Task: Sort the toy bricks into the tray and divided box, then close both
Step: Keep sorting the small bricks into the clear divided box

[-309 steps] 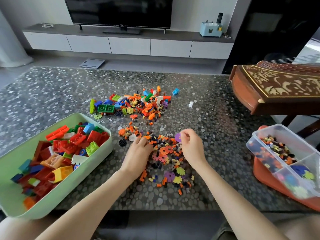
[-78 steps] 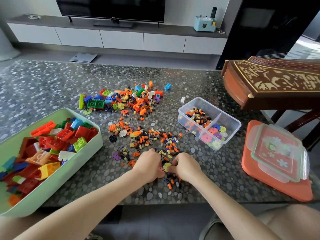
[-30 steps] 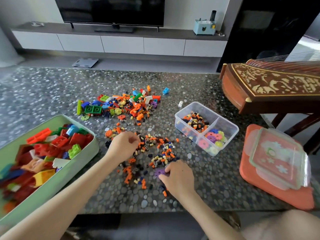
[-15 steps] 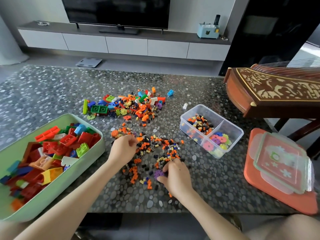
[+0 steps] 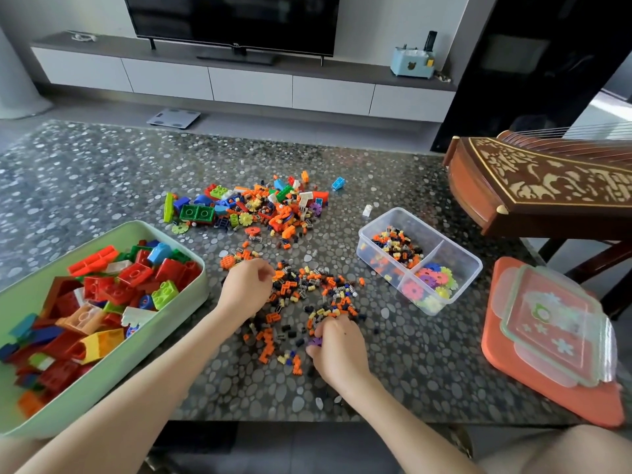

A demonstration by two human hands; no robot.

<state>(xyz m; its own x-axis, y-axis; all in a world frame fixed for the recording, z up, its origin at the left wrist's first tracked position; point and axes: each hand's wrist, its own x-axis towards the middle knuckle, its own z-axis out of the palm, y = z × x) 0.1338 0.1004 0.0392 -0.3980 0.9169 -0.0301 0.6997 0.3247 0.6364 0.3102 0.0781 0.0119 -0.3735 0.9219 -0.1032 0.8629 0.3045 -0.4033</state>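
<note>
Small bricks [image 5: 318, 285] lie in a loose pile in front of me. My left hand [image 5: 246, 289] rests on the pile's left edge with its fingers curled over small pieces; what it holds is hidden. At the pile's near edge my right hand [image 5: 338, 347] pinches a purple flower piece [image 5: 314, 341]. The green tray [image 5: 160, 340] on the left holds large bricks. To the right stands the clear divided box [image 5: 393, 215], with small bricks in one compartment and flower pieces in the other. A mixed pile [image 5: 253, 210] lies farther back.
A clear lid [image 5: 557, 326] lies on an orange lid [image 5: 533, 398] at the table's right front corner. A carved wooden instrument [image 5: 547, 186] overhangs the table's right side. One blue brick [image 5: 338, 183] and one white brick [image 5: 367, 209] lie apart from the piles.
The divided box came from the right edge onto the table. Over the last seconds my left hand went to the pile's left edge. My right hand stayed low, pinching the purple piece.
</note>
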